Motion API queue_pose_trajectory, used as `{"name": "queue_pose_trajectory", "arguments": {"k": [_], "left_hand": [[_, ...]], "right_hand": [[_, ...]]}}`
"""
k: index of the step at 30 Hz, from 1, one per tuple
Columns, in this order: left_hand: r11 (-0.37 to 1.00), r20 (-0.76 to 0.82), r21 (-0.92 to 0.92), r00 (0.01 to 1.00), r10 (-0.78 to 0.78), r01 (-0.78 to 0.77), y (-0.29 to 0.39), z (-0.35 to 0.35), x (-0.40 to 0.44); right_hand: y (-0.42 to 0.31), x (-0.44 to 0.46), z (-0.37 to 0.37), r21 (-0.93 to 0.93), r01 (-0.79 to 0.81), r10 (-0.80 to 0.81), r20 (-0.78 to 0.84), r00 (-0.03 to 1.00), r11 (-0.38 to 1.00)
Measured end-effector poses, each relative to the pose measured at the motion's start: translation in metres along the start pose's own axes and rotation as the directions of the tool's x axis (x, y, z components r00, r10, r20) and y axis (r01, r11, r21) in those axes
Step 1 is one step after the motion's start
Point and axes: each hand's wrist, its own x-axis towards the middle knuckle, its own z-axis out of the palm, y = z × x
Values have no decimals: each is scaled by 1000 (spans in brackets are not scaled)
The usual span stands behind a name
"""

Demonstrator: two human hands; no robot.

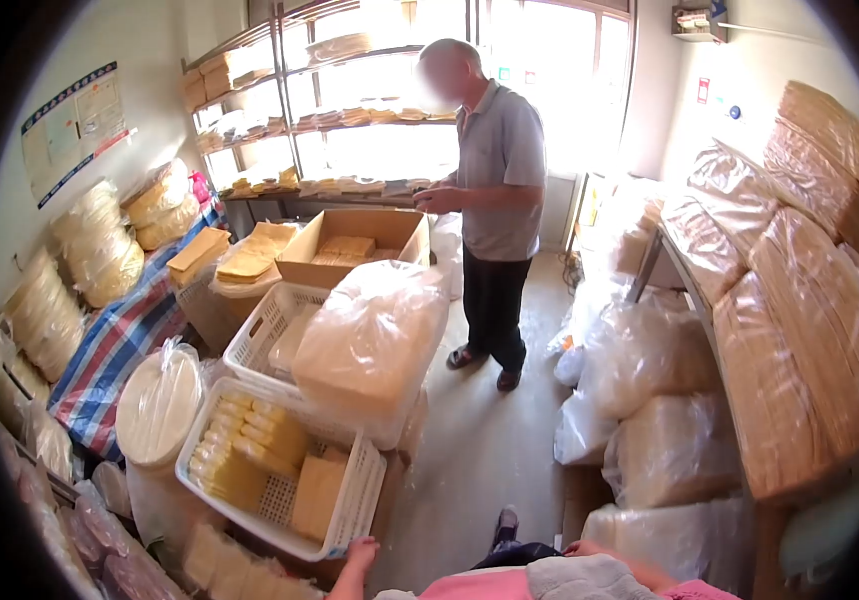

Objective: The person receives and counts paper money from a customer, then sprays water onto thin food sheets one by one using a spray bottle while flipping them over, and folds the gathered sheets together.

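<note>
Hand [361,553] beside one basket [363,492], one person [503,160] beyond.

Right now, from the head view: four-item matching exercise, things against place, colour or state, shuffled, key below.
1. left hand
2. yellow packs
3. cardboard box
4. striped sheet

A. open, tan stacks inside
B. blue, red and white
C. beside a corner of the nearest white crate
D. inside the nearest white crate

Pairs: 1-C, 2-D, 3-A, 4-B
</note>
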Motion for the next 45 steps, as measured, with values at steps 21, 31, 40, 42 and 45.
{"name": "queue_pose_trajectory", "arguments": {"k": [21,31,40,42,45], "left_hand": [[924,342,365,907,-246,113,281,223,205],[965,366,261,924,-108,10,414,285,306],[977,271,210,957,-104,46,523,351,360],[969,218,233,967,-131,79,555,348,367],[966,151,234,977,-149,111,601,350,382]], "right_hand": [[-138,329,-430,8,57,-57,-11,998,998],[-207,432,-584,-31,93,-95,-74,993,995],[-203,666,-722,-555,278,-134,285,949,784],[-237,698,-766,-564,220,-89,250,964,796],[-315,707,-832,-352,111,-47,185,982,929]]}}
